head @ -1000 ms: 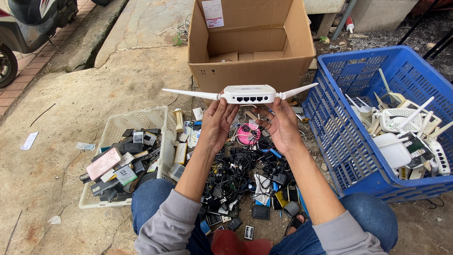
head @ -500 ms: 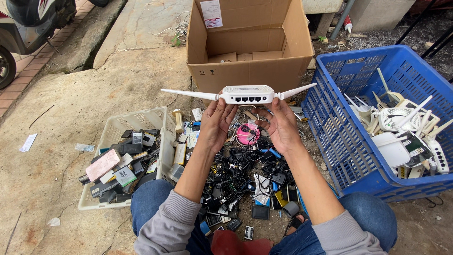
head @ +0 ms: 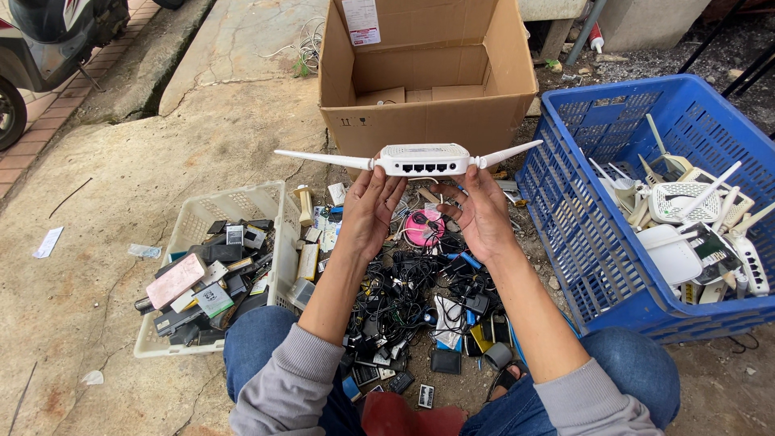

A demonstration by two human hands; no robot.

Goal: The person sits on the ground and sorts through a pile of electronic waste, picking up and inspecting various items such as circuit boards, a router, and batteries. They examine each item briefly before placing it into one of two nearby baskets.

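A: What are the hands doing?

B: The left hand (head: 370, 211) and right hand (head: 482, 214) hold up a white router (head: 423, 159) by its underside, fingers spread, 1 hand at each end. Its 2 antennas stick out sideways, ports facing the person.

A: Where is the router?

B: Just in front of the open cardboard box (head: 428, 77), above a pile of black cables (head: 404, 291).

A: Anything else around the box?

B: Right of it, a blue crate (head: 605, 242) with more white routers; left and nearer, a white basket (head: 242, 206) of small gadgets.
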